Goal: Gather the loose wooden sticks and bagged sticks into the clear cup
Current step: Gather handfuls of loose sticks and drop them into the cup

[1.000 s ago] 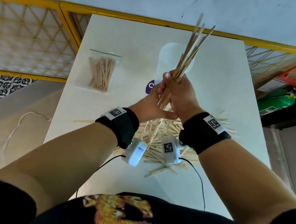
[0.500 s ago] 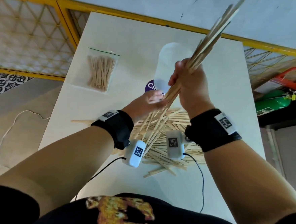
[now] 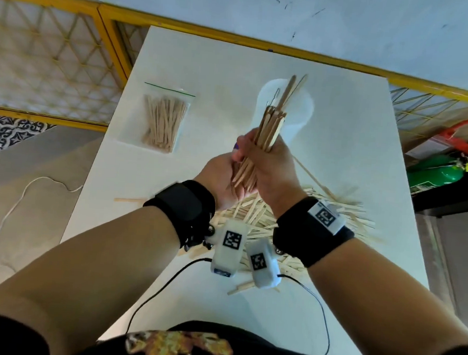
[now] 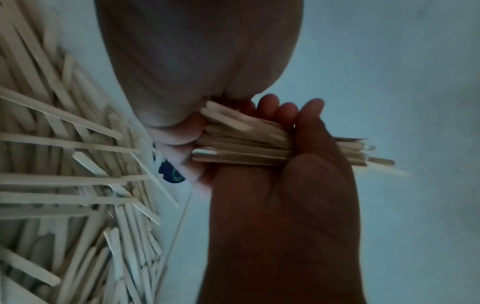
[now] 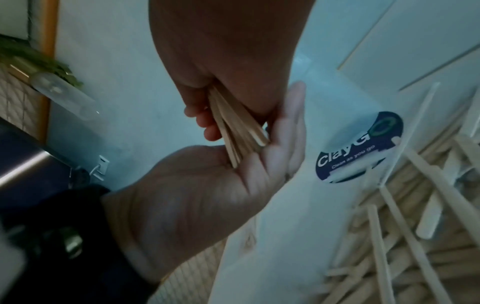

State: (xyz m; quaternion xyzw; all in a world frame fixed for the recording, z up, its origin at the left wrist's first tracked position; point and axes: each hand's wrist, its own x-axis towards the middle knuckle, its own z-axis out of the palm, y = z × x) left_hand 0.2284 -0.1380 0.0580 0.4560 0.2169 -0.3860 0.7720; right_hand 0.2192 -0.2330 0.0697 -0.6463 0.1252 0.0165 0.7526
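My right hand (image 3: 270,163) grips a bundle of wooden sticks (image 3: 272,124), held nearly upright above the white table (image 3: 207,64). My left hand (image 3: 222,176) is flat beneath it, and the bundle's lower ends (image 5: 233,144) press into its palm (image 5: 207,195). The clear cup (image 3: 298,109) lies on its side just behind the hands, its dark label (image 5: 358,148) toward me. A pile of loose sticks (image 3: 322,211) spreads under my wrists. The bagged sticks (image 3: 162,122) lie at the table's left. The left wrist view shows the right hand's fingers (image 4: 285,111) curled round the bundle (image 4: 246,148).
One stray stick (image 3: 128,200) lies near the table's left edge. A yellow railing (image 3: 237,39) runs behind the table. A green cylinder (image 3: 435,174) stands off the right side. A white cord (image 3: 21,198) lies on the floor at left.
The right hand has brought the bundle down from a high rightward tilt to nearly upright. The left hand has come back under it, and the stick ends now rest in its palm.
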